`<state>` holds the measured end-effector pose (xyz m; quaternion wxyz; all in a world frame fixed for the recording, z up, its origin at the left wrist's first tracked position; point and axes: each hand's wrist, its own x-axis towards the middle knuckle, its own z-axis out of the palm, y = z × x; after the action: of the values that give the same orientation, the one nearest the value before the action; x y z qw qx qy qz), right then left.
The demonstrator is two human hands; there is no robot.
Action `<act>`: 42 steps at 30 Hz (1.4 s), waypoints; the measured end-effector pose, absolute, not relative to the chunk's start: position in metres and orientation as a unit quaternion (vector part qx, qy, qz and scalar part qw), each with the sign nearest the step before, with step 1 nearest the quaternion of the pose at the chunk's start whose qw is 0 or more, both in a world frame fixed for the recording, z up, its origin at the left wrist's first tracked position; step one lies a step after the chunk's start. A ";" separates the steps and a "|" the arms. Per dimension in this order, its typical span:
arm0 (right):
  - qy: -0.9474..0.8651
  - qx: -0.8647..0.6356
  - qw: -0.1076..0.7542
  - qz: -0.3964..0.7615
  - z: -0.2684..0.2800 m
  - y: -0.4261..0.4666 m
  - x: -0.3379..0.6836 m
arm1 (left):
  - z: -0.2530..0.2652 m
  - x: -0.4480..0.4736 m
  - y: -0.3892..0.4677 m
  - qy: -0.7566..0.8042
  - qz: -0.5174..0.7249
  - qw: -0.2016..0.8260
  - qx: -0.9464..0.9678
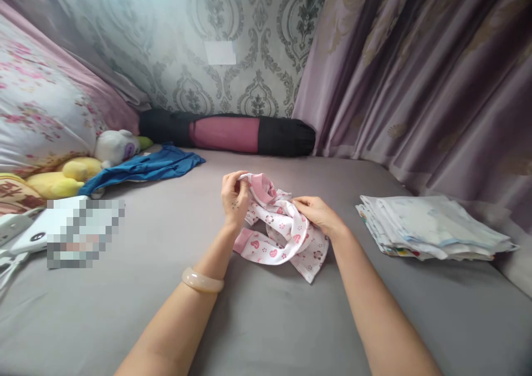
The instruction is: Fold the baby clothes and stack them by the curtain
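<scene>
Blue cloth [149, 164] lies behind & left of the heart-print baby garment [297, 236]. L hand [236, 196] pinches garment's top-left edge, thumb & fingers closed on it. Garment's on gray bedsheet [270, 315], all bunched, not flat or folded, so prob. lots left. R hand [319, 214] pinches its right side. Cloth stack [432, 223] right of garment looks folded, prob. done.

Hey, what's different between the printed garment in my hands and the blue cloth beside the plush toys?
The printed garment is white with pink bands and motifs; the blue cloth looks plain. The left hand and right hand hold the printed garment, while no hand touches the blue cloth. Both are rumpled fabric.
</scene>
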<state>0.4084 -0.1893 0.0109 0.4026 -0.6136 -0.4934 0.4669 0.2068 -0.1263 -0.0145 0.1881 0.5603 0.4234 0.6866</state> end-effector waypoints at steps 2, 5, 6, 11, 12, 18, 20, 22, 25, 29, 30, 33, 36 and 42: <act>-0.475 -0.591 0.430 0.491 0.016 -0.191 0.406 | -0.015 0.207 -0.125 0.426 0.697 0.220 0.534; -0.449 -0.589 0.455 0.495 0.023 -0.193 0.403 | -0.016 0.207 -0.124 0.426 0.709 0.250 0.504; -0.446 -0.590 0.460 0.491 0.025 -0.194 0.401 | -0.017 0.207 -0.124 0.423 0.711 0.251 0.502; -0.455 -0.586 0.469 0.479 0.028 -0.196 0.395 | -0.014 0.207 -0.127 0.408 0.717 0.236 0.513; -0.459 -0.587 0.466 0.477 0.028 -0.196 0.394 | -0.014 0.207 -0.128 0.409 0.716 0.233 0.515; -0.486 -0.583 0.428 0.490 0.029 -0.200 0.390 | -0.012 0.207 -0.128 0.422 0.707 0.248 0.511; -0.506 -0.559 0.421 0.503 0.030 -0.201 0.389 | -0.013 0.206 -0.127 0.422 0.705 0.253 0.511; -0.529 -0.539 0.414 0.509 0.032 -0.203 0.389 | -0.016 0.204 -0.124 0.425 0.703 0.252 0.511; -0.557 -0.531 0.408 0.491 0.042 -0.208 0.390 | -0.021 0.200 -0.118 0.428 0.705 0.248 0.509; -0.585 -0.548 0.402 0.443 0.063 -0.223 0.396 | -0.027 0.193 -0.111 0.443 0.708 0.243 0.493; -0.587 -0.558 0.400 0.430 0.070 -0.227 0.398 | -0.028 0.191 -0.110 0.449 0.706 0.239 0.492; -0.585 -0.588 0.395 0.396 0.090 -0.240 0.404 | -0.029 0.184 -0.108 0.448 0.693 0.225 0.519; -0.585 -0.598 0.408 0.365 0.111 -0.249 0.409 | -0.027 0.177 -0.112 0.434 0.668 0.212 0.566; -0.639 -0.611 0.420 0.205 0.148 -0.252 0.415 | 0.001 0.162 -0.126 0.416 0.658 0.200 0.595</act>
<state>0.4148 -0.2516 0.1483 0.4197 -0.6109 -0.6391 0.2053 0.1617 -0.1258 0.0008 0.2002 0.5946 0.4159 0.6584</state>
